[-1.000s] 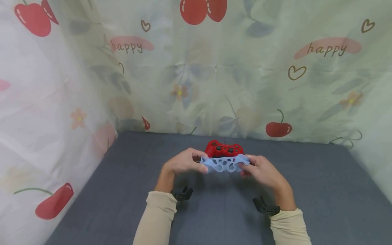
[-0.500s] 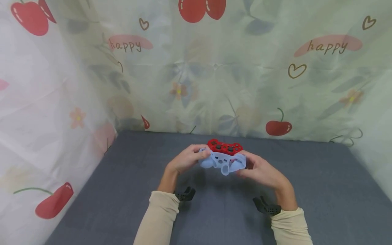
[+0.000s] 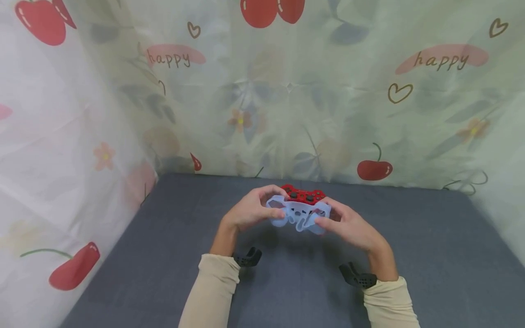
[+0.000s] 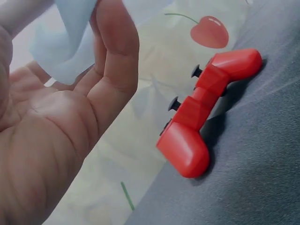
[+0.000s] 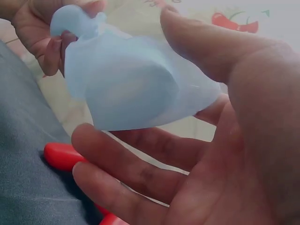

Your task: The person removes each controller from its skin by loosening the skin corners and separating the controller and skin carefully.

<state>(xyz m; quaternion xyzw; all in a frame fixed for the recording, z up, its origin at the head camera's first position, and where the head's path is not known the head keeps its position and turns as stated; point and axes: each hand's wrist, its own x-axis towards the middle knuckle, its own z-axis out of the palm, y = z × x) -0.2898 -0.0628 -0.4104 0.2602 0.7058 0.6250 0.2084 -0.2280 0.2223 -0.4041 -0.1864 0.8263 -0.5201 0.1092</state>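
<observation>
A pale blue, soft controller sleeve (image 3: 297,210) with cut-out holes is stretched between both hands above the table. My left hand (image 3: 251,208) pinches its left end, thumb on the near side and fingers behind. At the other end my right hand (image 3: 348,228) holds the sleeve between thumb and fingers; in the right wrist view the sleeve's rounded grip pocket (image 5: 133,89) lies among them. Just beyond, a red game controller (image 3: 304,196) with black thumbsticks rests on the table, partly covered by the sleeve in the head view. The left wrist view shows the controller (image 4: 199,110) whole, apart from the hand.
A dark grey cloth (image 3: 172,255) covers the table. Behind it and at the left hang curtains (image 3: 287,114) printed with cherries, hearts and flowers. Each wrist carries a black camera mount (image 3: 248,258) at the beige sleeve cuff.
The sleeve has been tilted and turned in the hands, its openings changing shape as the fingers shift their grip. The left thumb has moved down across its front. The red controller stays on the table.
</observation>
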